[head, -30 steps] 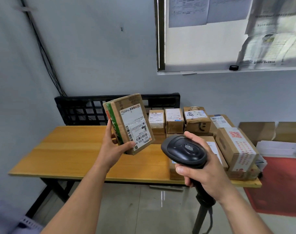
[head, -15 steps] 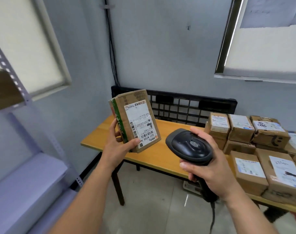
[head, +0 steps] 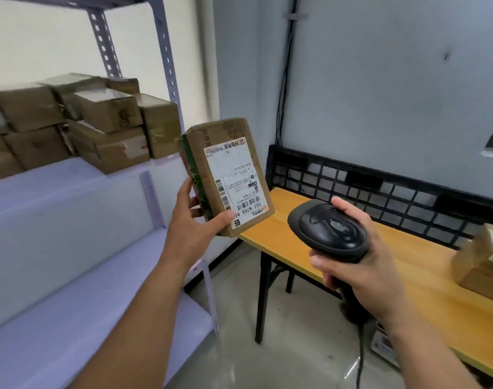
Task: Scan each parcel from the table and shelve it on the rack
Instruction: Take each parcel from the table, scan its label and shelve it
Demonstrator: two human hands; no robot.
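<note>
The left hand (head: pixel 192 237) grips the parcel (head: pixel 228 175) upright, just right of the rack (head: pixel 71 197). The right hand (head: pixel 360 265), further right, curls its fingers (head: pixel 319 262) around the scanner (head: pixel 329 231).

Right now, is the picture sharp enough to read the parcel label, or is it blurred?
Head view: the parcel label and the scanner are fairly sharp, barcodes distinct; same view, the boxes on the rack and the box on the table are motion-blurred; the rack post bows from wide-angle distortion; light is soft, no glare on the label.
</note>
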